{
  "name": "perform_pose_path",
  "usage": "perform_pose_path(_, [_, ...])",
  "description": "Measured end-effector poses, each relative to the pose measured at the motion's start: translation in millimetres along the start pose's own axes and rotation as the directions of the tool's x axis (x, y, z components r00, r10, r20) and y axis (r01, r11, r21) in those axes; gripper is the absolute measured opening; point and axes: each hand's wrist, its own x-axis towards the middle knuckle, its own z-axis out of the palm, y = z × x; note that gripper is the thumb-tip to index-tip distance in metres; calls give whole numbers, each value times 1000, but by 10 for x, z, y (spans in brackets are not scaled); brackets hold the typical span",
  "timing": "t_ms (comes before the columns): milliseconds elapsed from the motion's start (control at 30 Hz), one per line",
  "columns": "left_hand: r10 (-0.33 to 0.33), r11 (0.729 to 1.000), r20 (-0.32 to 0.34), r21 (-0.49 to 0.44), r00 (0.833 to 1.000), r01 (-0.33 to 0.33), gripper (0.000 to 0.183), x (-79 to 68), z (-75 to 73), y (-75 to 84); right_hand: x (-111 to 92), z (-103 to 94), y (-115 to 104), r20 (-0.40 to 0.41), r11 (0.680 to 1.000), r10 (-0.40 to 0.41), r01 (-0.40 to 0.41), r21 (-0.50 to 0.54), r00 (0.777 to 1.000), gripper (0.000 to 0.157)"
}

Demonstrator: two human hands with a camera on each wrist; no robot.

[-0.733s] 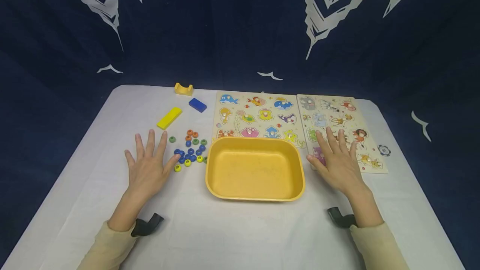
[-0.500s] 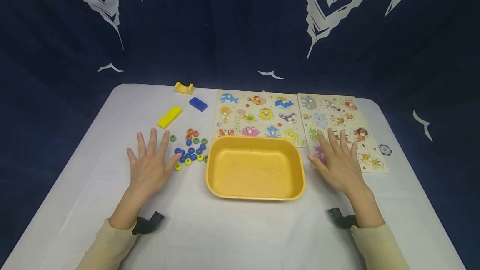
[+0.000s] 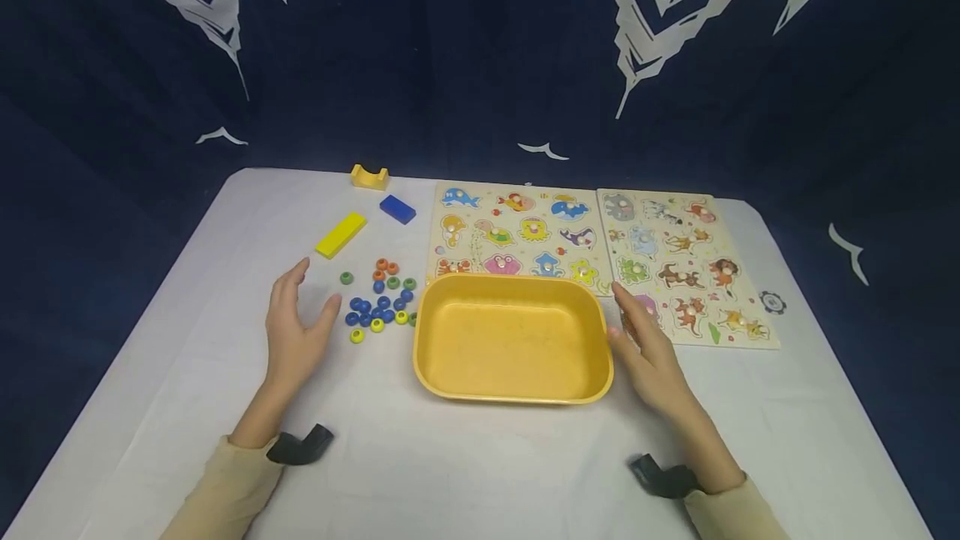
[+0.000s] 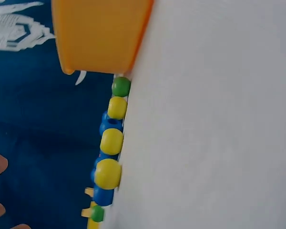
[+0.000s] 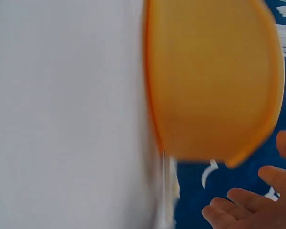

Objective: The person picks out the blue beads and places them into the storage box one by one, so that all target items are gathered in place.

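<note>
A yellow plastic tray (image 3: 513, 338) stands in the middle of the table. My right hand (image 3: 654, 363) is beside its right rim, fingers lightly bent and apart from the thumb, holding nothing; whether the thumb touches the rim I cannot tell. In the right wrist view the tray's side (image 5: 212, 86) is blurred, with the fingers near its corner. To the left, my left hand (image 3: 291, 347) is turned on edge, thumb and fingers spread, nothing between them. Small blue beads (image 3: 377, 312) lie just right of it, among yellow, green and orange ones. Yellow beads (image 4: 108, 173) show large in the left wrist view.
Behind the tray lies a sea-animal peg puzzle (image 3: 521, 227), partly hidden by it. A second animal puzzle (image 3: 690, 273) is on the right. A long yellow block (image 3: 341, 235), a blue block (image 3: 397, 209) and a notched yellow block (image 3: 370, 177) lie at the back left.
Both hands were spread flat, palms down. Each has turned onto its edge with the fingers bending, and the right hand has shifted left toward the tray.
</note>
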Motion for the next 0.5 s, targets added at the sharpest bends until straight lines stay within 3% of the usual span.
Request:
perform_pose_path(100, [-17,995,-26,-94,1000,14,60,-34,20,-57,-17,74,-5,-1,981,-7,7,194,1000,48])
perform_pose_path(200, [-32,987,-41,-158,999,25,59,-56,38,-96,-36,130,4,-1,951,10,-9,309,1000,44])
perform_pose_path(500, [-83,972,-51,-224,995,69,54,-79,87,-184,-55,226,107,-20,927,69,-57,370,997,39])
